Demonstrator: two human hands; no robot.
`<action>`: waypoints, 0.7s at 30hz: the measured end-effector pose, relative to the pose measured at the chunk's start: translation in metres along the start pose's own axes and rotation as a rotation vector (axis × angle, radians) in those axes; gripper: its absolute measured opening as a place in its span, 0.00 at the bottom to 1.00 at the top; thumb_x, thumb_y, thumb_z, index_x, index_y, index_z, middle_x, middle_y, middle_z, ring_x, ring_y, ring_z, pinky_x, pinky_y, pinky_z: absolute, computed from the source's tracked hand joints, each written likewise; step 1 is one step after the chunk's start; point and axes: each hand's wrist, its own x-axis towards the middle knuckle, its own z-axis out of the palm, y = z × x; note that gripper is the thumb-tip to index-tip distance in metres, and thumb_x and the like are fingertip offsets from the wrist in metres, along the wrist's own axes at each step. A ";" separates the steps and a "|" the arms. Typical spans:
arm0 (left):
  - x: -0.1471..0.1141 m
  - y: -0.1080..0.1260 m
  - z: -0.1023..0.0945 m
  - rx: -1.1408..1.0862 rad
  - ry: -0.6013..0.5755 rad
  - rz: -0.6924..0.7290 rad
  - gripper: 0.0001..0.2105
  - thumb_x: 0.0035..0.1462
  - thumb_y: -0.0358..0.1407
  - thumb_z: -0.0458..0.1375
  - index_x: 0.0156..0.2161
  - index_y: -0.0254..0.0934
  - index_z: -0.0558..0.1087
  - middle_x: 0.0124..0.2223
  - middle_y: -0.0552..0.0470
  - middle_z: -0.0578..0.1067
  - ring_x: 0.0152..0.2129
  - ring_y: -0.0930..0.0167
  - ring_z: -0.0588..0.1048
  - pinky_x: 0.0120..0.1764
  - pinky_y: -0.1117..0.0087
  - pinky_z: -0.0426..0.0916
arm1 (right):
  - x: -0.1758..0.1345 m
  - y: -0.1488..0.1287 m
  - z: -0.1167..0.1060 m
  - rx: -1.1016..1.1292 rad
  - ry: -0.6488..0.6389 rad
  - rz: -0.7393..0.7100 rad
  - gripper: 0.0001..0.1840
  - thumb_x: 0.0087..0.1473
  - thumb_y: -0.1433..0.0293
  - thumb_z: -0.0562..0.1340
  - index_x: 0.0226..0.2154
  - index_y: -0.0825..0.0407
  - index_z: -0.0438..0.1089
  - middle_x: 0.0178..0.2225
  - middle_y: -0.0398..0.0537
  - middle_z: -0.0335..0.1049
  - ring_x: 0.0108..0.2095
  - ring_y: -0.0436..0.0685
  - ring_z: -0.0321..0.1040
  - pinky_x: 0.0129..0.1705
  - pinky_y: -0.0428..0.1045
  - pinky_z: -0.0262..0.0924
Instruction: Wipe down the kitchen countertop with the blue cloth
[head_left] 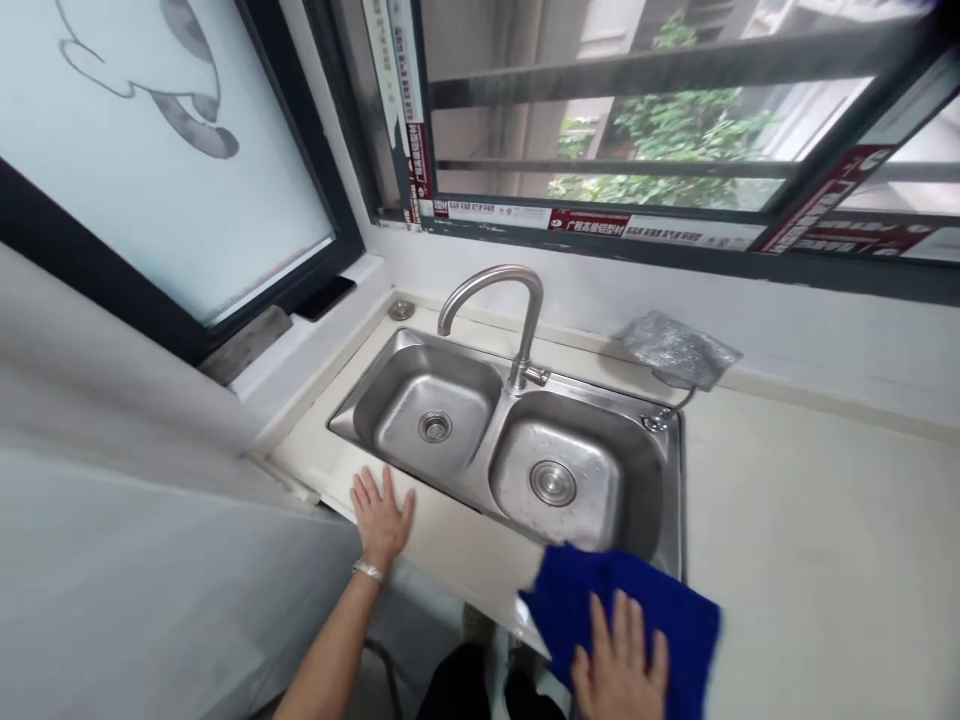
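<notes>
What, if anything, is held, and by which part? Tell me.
Nothing is visibly gripped. The right hand lies palm down on top of the blue cloth; the left hand rests palm down on the counter.

Blue cloth (686, 615): under fingers of right hand (624, 672). Table (802, 530): under fingers of left hand (381, 528). Double sink (486, 455), curved faucet (534, 310): beyond both.

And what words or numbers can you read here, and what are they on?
"高级铝型材": on the red sticker along the bottom of the window frame; its first characters are unclear.
White sticker to its right: too small to read.
Slanting bar's sticker: too blurred.
Upright stickers at left: too small.
</notes>
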 end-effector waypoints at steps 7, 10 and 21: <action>0.003 -0.007 0.005 0.025 -0.033 -0.040 0.32 0.65 0.48 0.52 0.67 0.30 0.57 0.70 0.27 0.48 0.68 0.43 0.43 0.65 0.39 0.48 | 0.081 -0.090 0.033 0.214 -0.173 -0.381 0.41 0.59 0.58 0.60 0.69 0.50 0.48 0.71 0.59 0.43 0.70 0.78 0.33 0.67 0.77 0.26; 0.003 -0.010 0.008 0.040 -0.020 -0.047 0.32 0.65 0.48 0.52 0.67 0.30 0.59 0.70 0.27 0.50 0.68 0.43 0.45 0.65 0.40 0.50 | 0.104 -0.099 0.037 0.266 -0.155 -0.481 0.37 0.60 0.52 0.62 0.66 0.47 0.55 0.70 0.55 0.45 0.69 0.72 0.39 0.68 0.75 0.31; -0.026 -0.006 0.009 0.008 0.139 -0.073 0.23 0.67 0.37 0.49 0.65 0.41 0.63 0.70 0.40 0.57 0.68 0.53 0.51 0.65 0.44 0.56 | 0.094 -0.020 0.049 0.108 0.141 -0.904 0.35 0.53 0.69 0.57 0.64 0.48 0.59 0.65 0.51 0.59 0.68 0.63 0.48 0.71 0.61 0.31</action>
